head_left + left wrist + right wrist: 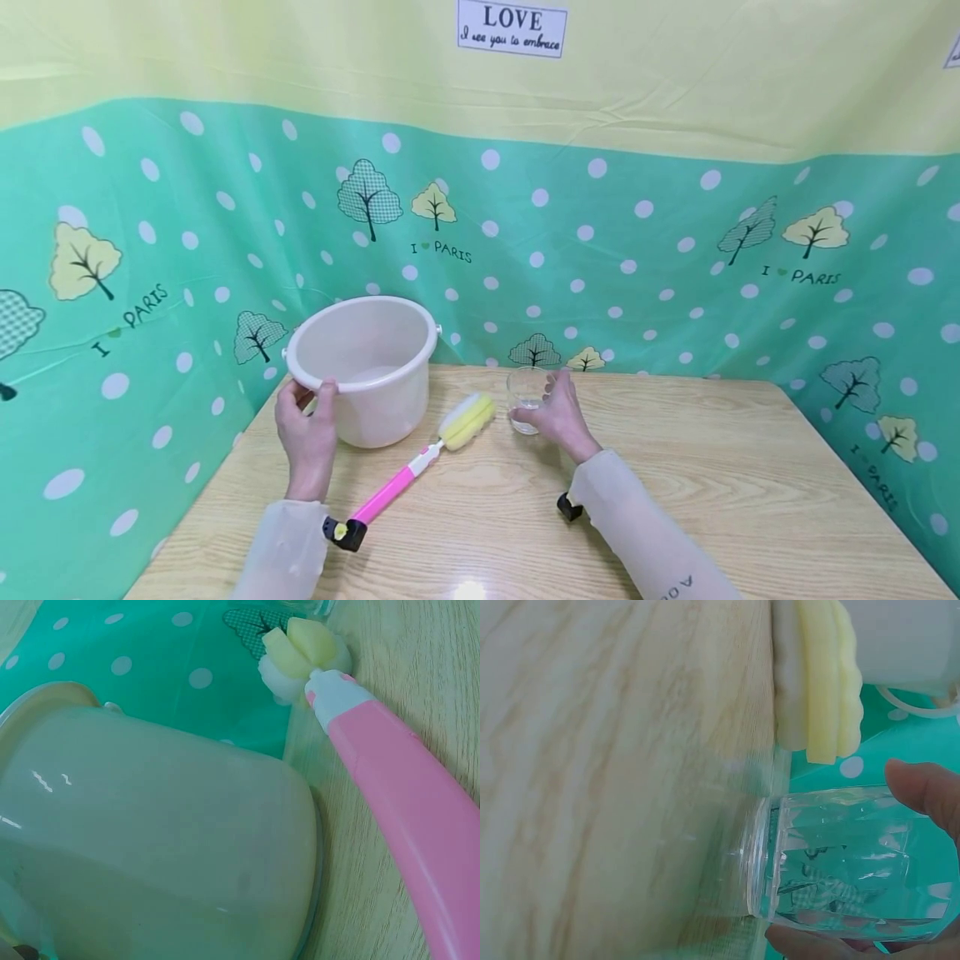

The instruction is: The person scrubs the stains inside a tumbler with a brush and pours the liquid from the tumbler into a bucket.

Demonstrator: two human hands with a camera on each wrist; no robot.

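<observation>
My left hand (306, 437) grips the near rim of a white plastic bucket (386, 408) at the left of the table. The bucket (165, 825) fills much of the left wrist view. To its right lies a sponge brush (393, 493) with a pink handle and a yellow and white sponge head. My right hand (561, 417) holds a clear drinking glass (522, 385), which stands on the table. Thumb and fingers lie on opposite sides of the glass (855, 862) in the right wrist view.
The wooden table (675, 467) carries all these things. A green and yellow curtain (637, 242) with white dots and printed trees hangs behind it and along both sides. The brush's sponge head (467, 422) lies between the bucket and the glass.
</observation>
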